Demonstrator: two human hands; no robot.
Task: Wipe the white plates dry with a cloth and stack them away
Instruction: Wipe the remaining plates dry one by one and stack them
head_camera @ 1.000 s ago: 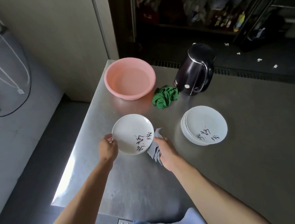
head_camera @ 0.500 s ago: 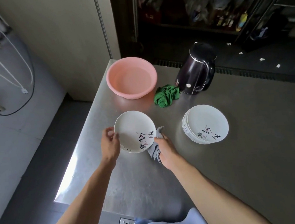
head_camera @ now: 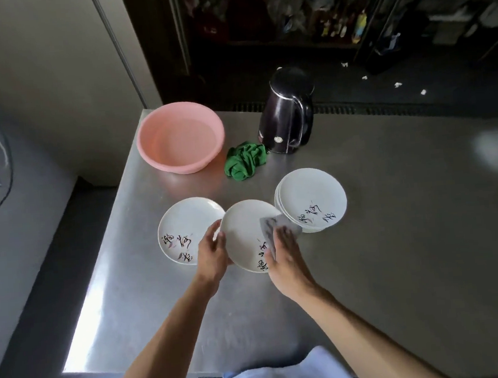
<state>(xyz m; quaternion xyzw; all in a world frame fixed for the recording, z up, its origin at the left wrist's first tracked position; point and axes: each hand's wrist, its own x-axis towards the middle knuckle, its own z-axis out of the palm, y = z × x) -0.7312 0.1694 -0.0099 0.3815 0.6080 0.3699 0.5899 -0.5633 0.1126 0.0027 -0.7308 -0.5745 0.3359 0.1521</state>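
A brushed stainless-steel table [head_camera: 408, 221] carries a dark electric kettle [head_camera: 288, 120]. Left of the kettle sits a round pink plastic basin [head_camera: 179, 137], and a crumpled green cloth [head_camera: 245, 160] lies by its base. Nearer than the kettle lie 1 white script-painted plate [head_camera: 185, 223], front-left, and a stack of white round plates [head_camera: 312, 197].

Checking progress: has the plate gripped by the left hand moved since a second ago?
Yes. The held plate has shifted right, closing on the stack and leaving a second plate uncovered behind it.
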